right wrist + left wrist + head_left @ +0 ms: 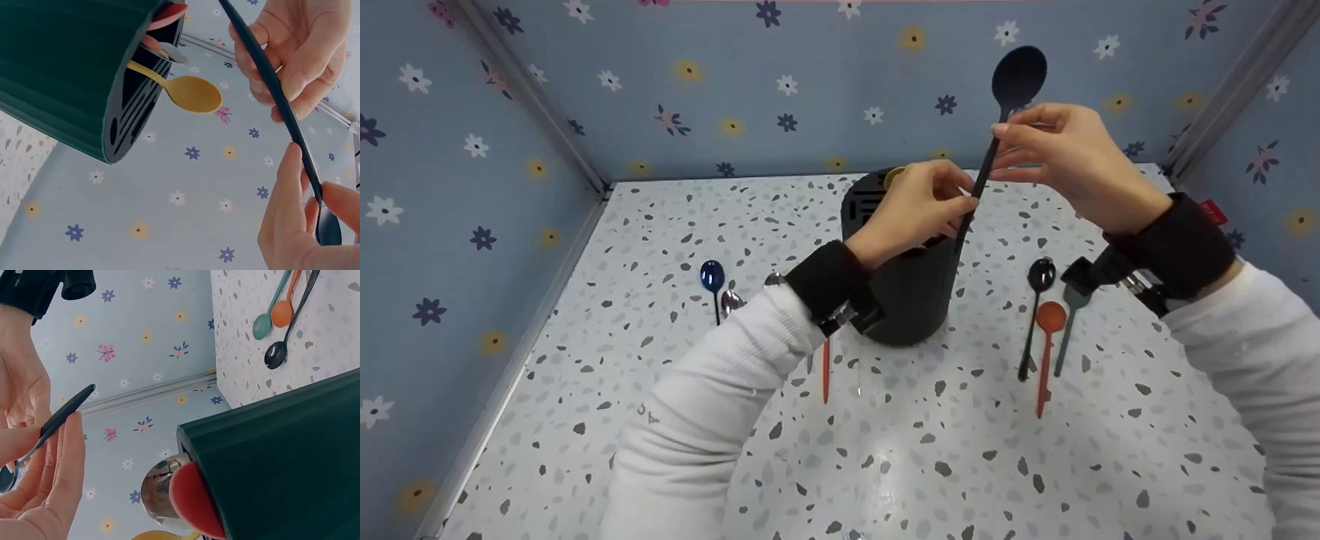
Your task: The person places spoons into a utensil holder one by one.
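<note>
Both hands held one long dark blue spoon (994, 142) up in the air, near the top middle of the head picture. The right hand (1065, 161) pinched the handle just under the bowl, so that grip was closed on the spoon. The left hand (919, 210) pinched the handle lower down, so that grip was closed on it too. The bowl pointed up and the handle end pointed down, just over the dark green holder (907, 277) in the middle of the table (885, 465).

It looked like the step was lining the spoon up with the holder. The next move would likely need the handle end aimed at a free slot, then a slow push down and a letting go.

On the table at the right of the head picture lay a black spoon (1035, 315), an orange spoon (1046, 352) and a teal spoon (1069, 330), side by side. At the left lay a shiny blue spoon (712, 289), partly hidden by the sleeve.

The right wrist picture showed things the head picture mostly did not: the slots in the top of the holder, and a yellow spoon (188, 90) sticking out of it. The left wrist picture showed a red spoon (194, 500) and a silver spoon (160, 489) poking out of the holder as well. Only the head picture showed how high the dark blue spoon was above the holder.
</note>
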`<state>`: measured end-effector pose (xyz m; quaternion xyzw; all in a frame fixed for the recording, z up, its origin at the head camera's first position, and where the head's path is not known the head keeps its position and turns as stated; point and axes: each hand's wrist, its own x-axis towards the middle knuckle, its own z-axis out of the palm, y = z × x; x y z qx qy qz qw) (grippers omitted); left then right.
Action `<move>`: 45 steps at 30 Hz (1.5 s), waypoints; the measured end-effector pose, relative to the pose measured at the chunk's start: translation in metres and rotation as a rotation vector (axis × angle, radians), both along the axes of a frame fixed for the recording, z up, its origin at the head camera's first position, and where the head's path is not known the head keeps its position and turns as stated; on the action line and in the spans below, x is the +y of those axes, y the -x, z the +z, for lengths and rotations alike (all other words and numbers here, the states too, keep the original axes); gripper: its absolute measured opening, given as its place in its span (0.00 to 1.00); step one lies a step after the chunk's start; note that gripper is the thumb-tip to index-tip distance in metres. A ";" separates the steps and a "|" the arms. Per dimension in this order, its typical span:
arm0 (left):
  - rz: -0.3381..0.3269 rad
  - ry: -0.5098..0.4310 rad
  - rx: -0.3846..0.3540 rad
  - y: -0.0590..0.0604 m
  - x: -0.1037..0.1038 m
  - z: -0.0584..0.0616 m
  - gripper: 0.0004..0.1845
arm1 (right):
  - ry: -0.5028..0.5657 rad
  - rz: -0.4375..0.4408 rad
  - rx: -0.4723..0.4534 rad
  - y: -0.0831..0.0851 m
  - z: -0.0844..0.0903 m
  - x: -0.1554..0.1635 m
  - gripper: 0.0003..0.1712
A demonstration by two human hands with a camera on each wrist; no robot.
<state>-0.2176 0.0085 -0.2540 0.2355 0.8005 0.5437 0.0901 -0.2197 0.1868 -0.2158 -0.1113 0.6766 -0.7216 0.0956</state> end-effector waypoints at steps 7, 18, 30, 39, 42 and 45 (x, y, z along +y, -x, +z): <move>0.030 -0.046 0.031 0.008 -0.001 0.005 0.10 | 0.027 0.012 0.061 0.004 0.009 -0.004 0.20; 0.079 -0.074 -0.008 0.019 0.000 0.009 0.10 | 0.053 0.011 0.102 0.008 0.013 -0.009 0.20; 0.168 -0.062 -0.009 0.030 -0.002 -0.005 0.09 | 0.074 -0.023 0.028 0.018 0.002 -0.024 0.17; 0.221 0.036 0.047 0.030 -0.002 -0.014 0.08 | 0.047 -0.033 -0.016 0.021 -0.009 -0.027 0.16; 0.229 0.057 0.063 0.030 -0.003 -0.016 0.08 | 0.030 -0.034 -0.027 0.022 -0.012 -0.027 0.17; 0.222 0.075 0.061 0.030 -0.004 -0.017 0.08 | 0.019 -0.038 -0.034 0.022 -0.017 -0.027 0.17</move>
